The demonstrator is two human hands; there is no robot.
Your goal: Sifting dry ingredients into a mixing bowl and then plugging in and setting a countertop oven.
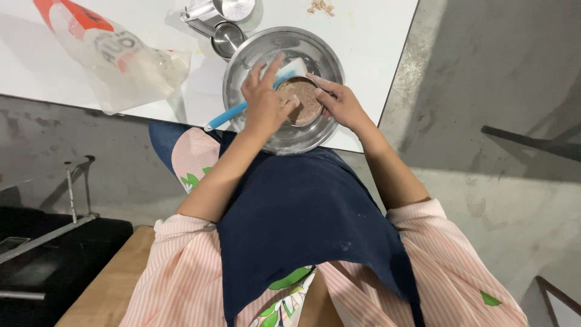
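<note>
A steel mixing bowl (275, 45) stands at the near edge of a white table (375, 36). Inside it my right hand (340, 102) holds a small round cup (302, 100) filled with brown powder. My left hand (264, 100) grips a spatula (225, 116) with a blue handle and a white blade, and the blade lies across the top of the cup. Both hands sit over the bowl. I wear a dark blue apron over a pink striped shirt.
A clear plastic bag of white powder (121, 57) lies to the left of the bowl. Steel measuring cups (221, 21) sit behind it. A few brown crumbs (321, 7) lie at the table's far side. Grey concrete floor surrounds the table; a black case (54, 260) is at lower left.
</note>
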